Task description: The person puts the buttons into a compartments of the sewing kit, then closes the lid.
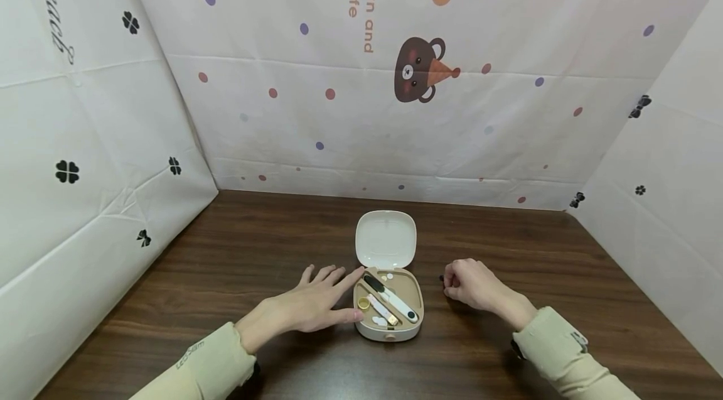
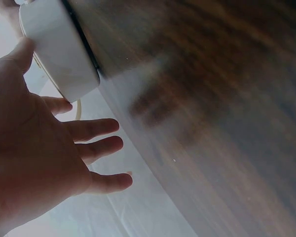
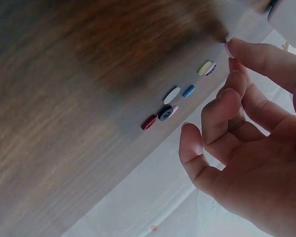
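A small cream box (image 1: 390,336) stands on the table with its white lid (image 1: 386,240) raised. Inside lie a white-and-black tool (image 1: 398,302), a gold ring-shaped piece (image 1: 363,304), a slim pink piece with a gold end (image 1: 382,310) and small white pieces (image 1: 380,321). My left hand (image 1: 310,302) spreads its fingers at the box's left side, thumb and index finger against it. To the right, my right hand (image 1: 473,284) is low over the table, a small dark piece (image 1: 442,278) at its pinched thumb and index finger. Beyond those fingers lie several buttons, including white (image 3: 172,95) and red ones (image 3: 149,122).
The dark wooden table (image 1: 282,237) is enclosed by printed white cloth (image 1: 350,124) at the back and on both sides. Yellow (image 3: 205,67), blue (image 3: 189,91) and black buttons (image 3: 166,112) are among those lying close together on the wood.
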Available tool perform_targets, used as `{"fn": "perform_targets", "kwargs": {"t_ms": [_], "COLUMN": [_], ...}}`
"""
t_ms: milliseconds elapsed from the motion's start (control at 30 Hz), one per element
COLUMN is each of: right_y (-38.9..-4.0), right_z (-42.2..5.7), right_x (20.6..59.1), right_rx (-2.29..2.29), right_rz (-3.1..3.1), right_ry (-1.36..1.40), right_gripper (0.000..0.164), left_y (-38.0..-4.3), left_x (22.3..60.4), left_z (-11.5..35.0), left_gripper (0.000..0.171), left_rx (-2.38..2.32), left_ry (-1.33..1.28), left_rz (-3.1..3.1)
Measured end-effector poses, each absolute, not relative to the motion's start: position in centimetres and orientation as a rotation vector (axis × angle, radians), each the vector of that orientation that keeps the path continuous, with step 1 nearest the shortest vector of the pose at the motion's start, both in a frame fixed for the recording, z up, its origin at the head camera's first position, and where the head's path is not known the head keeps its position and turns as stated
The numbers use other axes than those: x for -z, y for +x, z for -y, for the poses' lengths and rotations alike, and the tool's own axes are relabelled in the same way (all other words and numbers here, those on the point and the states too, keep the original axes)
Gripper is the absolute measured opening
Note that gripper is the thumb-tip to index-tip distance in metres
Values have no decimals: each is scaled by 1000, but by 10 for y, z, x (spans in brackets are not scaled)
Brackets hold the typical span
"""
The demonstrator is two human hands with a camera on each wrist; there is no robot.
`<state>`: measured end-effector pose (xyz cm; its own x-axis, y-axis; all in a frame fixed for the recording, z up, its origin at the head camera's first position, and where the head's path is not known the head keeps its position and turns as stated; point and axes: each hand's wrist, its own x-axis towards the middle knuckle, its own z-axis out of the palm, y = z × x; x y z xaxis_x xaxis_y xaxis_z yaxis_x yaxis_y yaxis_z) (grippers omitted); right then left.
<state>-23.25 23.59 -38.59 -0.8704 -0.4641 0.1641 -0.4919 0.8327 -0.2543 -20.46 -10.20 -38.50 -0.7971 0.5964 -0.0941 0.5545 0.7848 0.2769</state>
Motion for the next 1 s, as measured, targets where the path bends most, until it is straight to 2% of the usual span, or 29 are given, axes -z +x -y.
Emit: {"fn": "perform_targets", "kwargs": {"t_ms": [500,1000], "right_y": [-235,-233], "right_z": [-227,-210], "right_x": [379,368], "right_rx": [-816,-910], "right_rz": [2874,2796], "right_ry": [820,915], "right_gripper": [16,15], "left_y": [-204,-204], "left_x": [384,384], "left_z": [102,102], "left_gripper": [82,82], "left_rx": [-355,-364], "left_ry": [911,914], "left_rz": [-2800,-2805]}}
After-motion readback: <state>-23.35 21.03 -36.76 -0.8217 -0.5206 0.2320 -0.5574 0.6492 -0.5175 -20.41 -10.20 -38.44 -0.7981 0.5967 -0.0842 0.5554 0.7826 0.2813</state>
